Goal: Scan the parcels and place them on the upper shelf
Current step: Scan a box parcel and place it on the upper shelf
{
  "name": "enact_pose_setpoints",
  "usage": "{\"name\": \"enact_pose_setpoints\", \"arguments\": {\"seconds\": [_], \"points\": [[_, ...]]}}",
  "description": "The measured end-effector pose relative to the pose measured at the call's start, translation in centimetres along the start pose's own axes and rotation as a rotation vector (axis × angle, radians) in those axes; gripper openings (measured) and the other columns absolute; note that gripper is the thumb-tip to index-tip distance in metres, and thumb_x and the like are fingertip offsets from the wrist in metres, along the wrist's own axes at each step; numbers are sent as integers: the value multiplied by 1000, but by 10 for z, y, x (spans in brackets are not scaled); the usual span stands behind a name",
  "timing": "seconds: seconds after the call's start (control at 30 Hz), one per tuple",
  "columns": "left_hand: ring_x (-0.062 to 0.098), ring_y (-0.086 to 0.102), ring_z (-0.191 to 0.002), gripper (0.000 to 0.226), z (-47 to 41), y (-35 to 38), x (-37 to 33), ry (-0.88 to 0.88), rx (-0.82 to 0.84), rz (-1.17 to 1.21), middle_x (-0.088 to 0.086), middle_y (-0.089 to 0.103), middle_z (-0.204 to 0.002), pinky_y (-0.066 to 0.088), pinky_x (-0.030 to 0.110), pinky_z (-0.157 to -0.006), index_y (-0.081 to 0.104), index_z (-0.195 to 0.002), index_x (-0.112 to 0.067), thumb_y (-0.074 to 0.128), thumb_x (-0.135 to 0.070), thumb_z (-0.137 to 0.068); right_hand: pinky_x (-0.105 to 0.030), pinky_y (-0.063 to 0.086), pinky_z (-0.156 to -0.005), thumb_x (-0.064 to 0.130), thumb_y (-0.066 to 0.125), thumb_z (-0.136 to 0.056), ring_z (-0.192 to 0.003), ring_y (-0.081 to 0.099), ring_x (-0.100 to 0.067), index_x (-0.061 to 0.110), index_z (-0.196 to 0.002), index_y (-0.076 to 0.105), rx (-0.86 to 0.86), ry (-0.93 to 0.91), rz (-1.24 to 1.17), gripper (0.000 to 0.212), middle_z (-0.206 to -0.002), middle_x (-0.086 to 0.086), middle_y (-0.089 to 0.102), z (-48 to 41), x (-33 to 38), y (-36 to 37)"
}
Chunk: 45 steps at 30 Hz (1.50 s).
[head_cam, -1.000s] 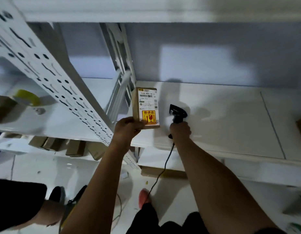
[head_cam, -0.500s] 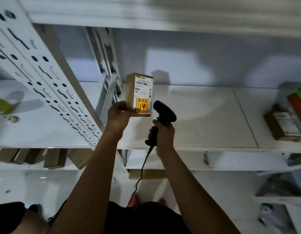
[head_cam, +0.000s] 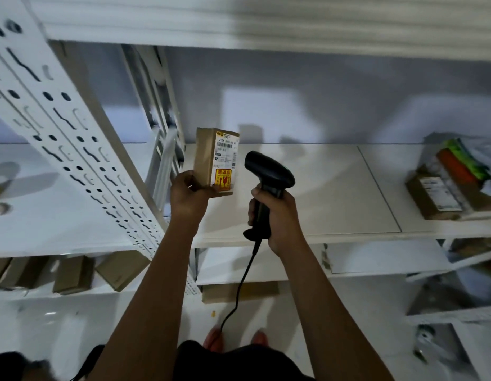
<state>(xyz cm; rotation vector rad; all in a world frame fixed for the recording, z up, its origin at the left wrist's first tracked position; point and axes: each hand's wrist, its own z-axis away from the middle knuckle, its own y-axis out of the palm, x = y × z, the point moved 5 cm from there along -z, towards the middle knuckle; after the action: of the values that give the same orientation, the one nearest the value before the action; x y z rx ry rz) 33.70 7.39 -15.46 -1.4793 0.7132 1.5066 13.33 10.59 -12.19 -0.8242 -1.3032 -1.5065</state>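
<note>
A small brown cardboard parcel (head_cam: pixel 215 160) with a white barcode label and a yellow-red sticker stands upright in the air over the white upper shelf (head_cam: pixel 321 188). My left hand (head_cam: pixel 188 195) grips its lower left corner. My right hand (head_cam: pixel 274 215) is wrapped around the handle of a black corded barcode scanner (head_cam: pixel 267 174), whose head sits just right of the parcel and is turned toward its label.
A perforated white upright (head_cam: pixel 73 138) slants across the left. Parcels and a coloured bag (head_cam: pixel 447 185) lie at the shelf's right end. Brown boxes (head_cam: pixel 73 273) sit on the lower left shelf, another box (head_cam: pixel 238 291) lower down. The scanner cable (head_cam: pixel 238 292) hangs down.
Both hands have risen in view and the scanner head now points at the parcel's label. The view has shifted right, revealing parcels at the shelf's right end.
</note>
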Motion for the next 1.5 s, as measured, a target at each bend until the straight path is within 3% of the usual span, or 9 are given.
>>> {"name": "enact_pose_setpoints", "arguments": {"seconds": [0.27,0.43,0.53,0.7,0.87,1.03,1.13,1.3,1.5], "points": [[12,61,-74,55,8,-8,-10,26,-129,20,3,61,-86,48,9,-53,60,-104,-1,92,1,-59,-34,43,-56,6,64,-92,-51,47,-26,12,-80,63,-15,3,-12,14,-62,-15,53,12,3,-26],[10,57,-72,54,7,-10,-3,31,-189,5,5,58,-87,58,22,-64,58,-109,6,87,6,-64,-33,43,-54,5,65,-92,-51,46,-25,14,-77,63,-14,22,-35,17,-62,-14,53,16,2,-40],[9,56,-70,52,12,-7,-10,62,-195,35,6,57,-91,57,18,-61,56,-111,10,81,13,-66,-32,42,-54,5,65,-92,-52,46,-24,15,-78,63,-13,32,-58,17,-63,-14,52,18,3,-46],[26,64,-99,62,7,-10,-9,62,-261,120,10,61,-105,53,10,-66,56,-121,2,82,13,-66,-31,43,-53,4,64,-92,-52,47,-25,15,-79,63,-16,25,-64,17,-64,-14,52,17,6,-51],[26,66,-108,64,2,-7,-2,43,-265,94,12,67,-117,59,33,-89,56,-121,-4,83,9,-64,-32,43,-55,2,63,-91,-52,48,-24,13,-79,65,-8,21,-59,17,-64,-14,53,13,5,-51],[21,64,-101,62,-2,-8,0,53,-267,123,9,65,-113,57,22,-77,56,-116,-6,83,10,-62,-31,43,-54,2,62,-91,-53,47,-24,12,-81,64,17,32,-47,15,-64,-14,53,10,3,-48],[22,64,-99,61,-6,-8,2,47,-280,129,7,63,-108,58,32,-83,53,-109,-14,82,11,-62,-31,42,-54,2,63,-91,-53,47,-25,11,-82,63,2,35,-26,13,-64,-15,52,7,2,-47],[25,66,-106,63,-11,-9,6,31,-271,98,8,67,-114,59,40,-90,56,-116,-10,83,7,-62,-31,43,-54,2,62,-90,-52,47,-25,11,-83,63,4,27,-26,12,-64,-15,52,5,1,-47],[26,66,-110,61,-11,-9,6,30,-267,99,9,67,-118,59,39,-92,56,-119,-8,81,9,-65,-31,43,-54,2,62,-91,-52,48,-25,11,-83,63,8,36,-42,12,-64,-14,53,5,1,-48]]}}
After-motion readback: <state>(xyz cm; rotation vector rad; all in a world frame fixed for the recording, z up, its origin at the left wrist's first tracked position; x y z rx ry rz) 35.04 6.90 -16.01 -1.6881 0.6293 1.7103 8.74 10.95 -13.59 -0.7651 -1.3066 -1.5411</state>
